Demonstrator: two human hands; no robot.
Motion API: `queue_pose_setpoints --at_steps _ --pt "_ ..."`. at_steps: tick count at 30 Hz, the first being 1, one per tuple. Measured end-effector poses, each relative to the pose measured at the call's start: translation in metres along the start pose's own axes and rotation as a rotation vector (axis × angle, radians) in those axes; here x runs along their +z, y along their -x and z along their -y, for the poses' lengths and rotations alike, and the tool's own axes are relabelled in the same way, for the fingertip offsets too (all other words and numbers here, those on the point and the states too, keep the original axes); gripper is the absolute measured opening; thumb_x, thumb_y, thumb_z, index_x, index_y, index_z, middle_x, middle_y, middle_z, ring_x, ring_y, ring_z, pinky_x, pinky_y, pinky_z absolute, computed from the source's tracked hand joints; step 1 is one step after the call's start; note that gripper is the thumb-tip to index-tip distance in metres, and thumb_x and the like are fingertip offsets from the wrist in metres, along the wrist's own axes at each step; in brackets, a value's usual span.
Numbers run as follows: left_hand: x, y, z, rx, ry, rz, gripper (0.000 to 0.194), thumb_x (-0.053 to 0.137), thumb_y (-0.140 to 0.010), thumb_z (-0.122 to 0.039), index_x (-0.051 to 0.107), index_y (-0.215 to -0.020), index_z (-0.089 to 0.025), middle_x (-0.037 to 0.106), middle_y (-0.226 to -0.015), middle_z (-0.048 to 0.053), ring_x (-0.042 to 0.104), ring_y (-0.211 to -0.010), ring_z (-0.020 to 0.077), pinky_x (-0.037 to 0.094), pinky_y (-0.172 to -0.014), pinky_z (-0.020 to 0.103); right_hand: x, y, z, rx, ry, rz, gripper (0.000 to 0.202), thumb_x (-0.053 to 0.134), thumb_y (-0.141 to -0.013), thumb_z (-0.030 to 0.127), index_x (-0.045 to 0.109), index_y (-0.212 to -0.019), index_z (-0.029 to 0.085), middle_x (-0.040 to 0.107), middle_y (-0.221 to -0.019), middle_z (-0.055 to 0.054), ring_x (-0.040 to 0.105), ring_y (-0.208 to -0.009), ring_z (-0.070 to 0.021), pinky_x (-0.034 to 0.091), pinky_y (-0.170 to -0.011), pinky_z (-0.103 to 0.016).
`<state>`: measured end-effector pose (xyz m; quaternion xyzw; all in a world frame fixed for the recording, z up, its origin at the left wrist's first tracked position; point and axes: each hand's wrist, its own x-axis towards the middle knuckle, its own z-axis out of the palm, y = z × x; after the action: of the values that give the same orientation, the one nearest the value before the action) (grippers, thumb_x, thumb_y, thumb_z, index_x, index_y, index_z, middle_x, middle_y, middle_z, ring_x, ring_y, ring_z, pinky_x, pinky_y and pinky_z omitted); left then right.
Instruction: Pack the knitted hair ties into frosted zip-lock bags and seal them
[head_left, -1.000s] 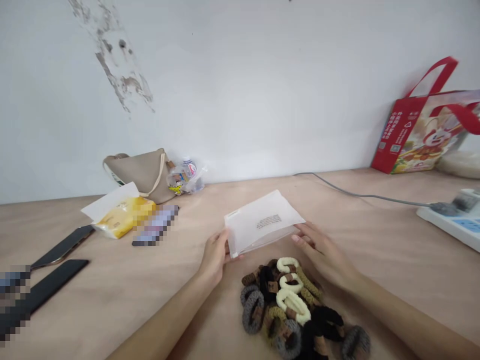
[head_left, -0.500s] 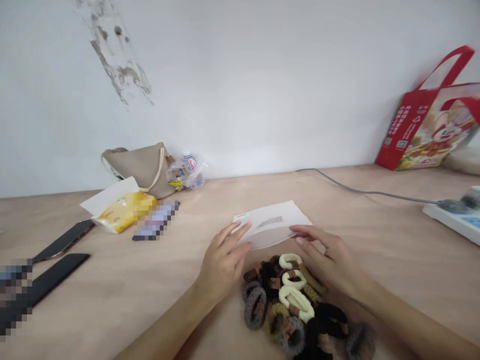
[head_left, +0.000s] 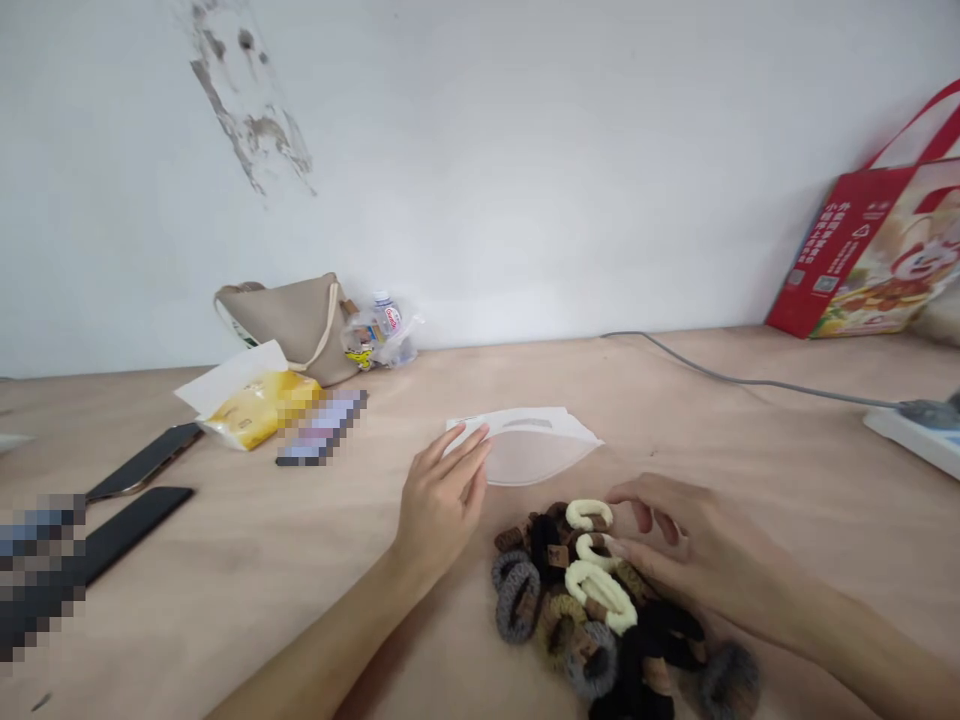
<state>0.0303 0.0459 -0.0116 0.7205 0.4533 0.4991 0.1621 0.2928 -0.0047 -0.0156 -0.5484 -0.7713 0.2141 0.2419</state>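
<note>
A pile of fuzzy hair ties (head_left: 517, 600) in grey, brown, black, olive and cream lies on the table in front of me. Beyond it is a small whitish translucent bag (head_left: 536, 458) with its near edge curved. My left hand (head_left: 442, 500) lies over the bag's left end, fingers stretched out. On the other side, my right hand (head_left: 675, 530) hovers at the pile's right edge with fingers and thumb apart. Its thumb is close to a cream hair tie (head_left: 592, 548); whether they touch I cannot tell.
At left are dark phones (head_left: 146, 460), a yellow tissue pack (head_left: 262, 408) and a beige bag (head_left: 289, 320). A bottle (head_left: 386, 315) in clear plastic stands by the wall. On the right are a grey cable (head_left: 720, 378), a white power strip (head_left: 911, 440) and a red carrier bag (head_left: 817, 260).
My right hand has let go of the bag's right side and come back to the hair ties. The bag now lies flatter, while my left hand stays on it. The view has shifted slightly.
</note>
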Motion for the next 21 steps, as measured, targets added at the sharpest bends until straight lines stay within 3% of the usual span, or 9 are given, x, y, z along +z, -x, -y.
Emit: queue_pose_setpoints --at_steps 6,11,13,17,19,21 --pt "0.003 0.003 -0.002 0.038 -0.05 0.004 0.032 0.063 -0.076 -0.014 0.072 -0.101 -0.032 0.069 -0.113 0.002 0.053 -0.119 0.0294 0.029 -0.11 0.047 -0.005 0.002 -0.004 0.045 -0.065 0.196 0.023 0.055 -0.075 0.02 0.065 -0.092 0.032 0.061 -0.062 0.006 0.054 -0.056 -0.0145 0.039 -0.051 -0.023" --pt "0.005 0.005 0.004 0.252 -0.235 0.015 0.033 0.054 -0.082 -0.013 0.069 -0.108 -0.027 0.068 -0.115 0.003 0.059 -0.113 0.0258 0.044 -0.099 0.045 -0.006 0.002 0.0 -0.039 0.046 0.136 0.025 0.049 -0.071 0.009 0.064 -0.081 0.027 0.058 -0.058 0.006 0.05 -0.05 -0.0126 0.035 -0.045 -0.022" --pt "0.006 0.006 0.006 0.372 -0.344 0.019 0.035 0.05 -0.085 -0.012 0.065 -0.113 -0.024 0.067 -0.117 0.004 0.06 -0.112 0.0242 0.048 -0.095 0.043 -0.009 0.0 0.006 -0.16 0.141 0.012 0.019 0.051 -0.073 0.01 0.063 -0.077 0.024 0.058 -0.059 0.005 0.05 -0.051 -0.012 0.036 -0.046 -0.022" --pt "0.006 0.006 0.006 0.454 -0.425 0.018 0.036 0.047 -0.086 -0.009 0.061 -0.118 -0.019 0.066 -0.119 0.007 0.058 -0.114 0.0219 0.05 -0.095 0.041 -0.017 -0.018 0.03 -0.646 0.196 -0.291 0.013 0.051 -0.086 0.011 0.061 -0.085 0.021 0.065 -0.081 -0.002 0.059 -0.07 -0.014 0.045 -0.063 -0.024" --pt "0.005 0.005 0.006 0.449 -0.423 0.014 0.037 0.047 -0.085 -0.008 0.06 -0.119 -0.018 0.066 -0.119 0.008 0.058 -0.114 0.0212 0.051 -0.095 0.041 -0.016 -0.031 0.043 -0.792 0.232 -0.316 0.016 0.049 -0.088 0.008 0.061 -0.09 0.019 0.066 -0.089 -0.005 0.061 -0.079 -0.016 0.047 -0.071 -0.027" --pt "0.004 0.005 0.006 0.433 -0.41 0.004 0.039 0.047 -0.084 -0.007 0.059 -0.119 -0.018 0.066 -0.118 0.007 0.058 -0.113 0.0205 0.051 -0.095 0.04 -0.013 -0.041 0.049 -0.786 0.223 -0.278 0.018 0.047 -0.089 0.007 0.061 -0.093 0.018 0.067 -0.092 -0.006 0.061 -0.082 -0.0171 0.048 -0.074 -0.029"
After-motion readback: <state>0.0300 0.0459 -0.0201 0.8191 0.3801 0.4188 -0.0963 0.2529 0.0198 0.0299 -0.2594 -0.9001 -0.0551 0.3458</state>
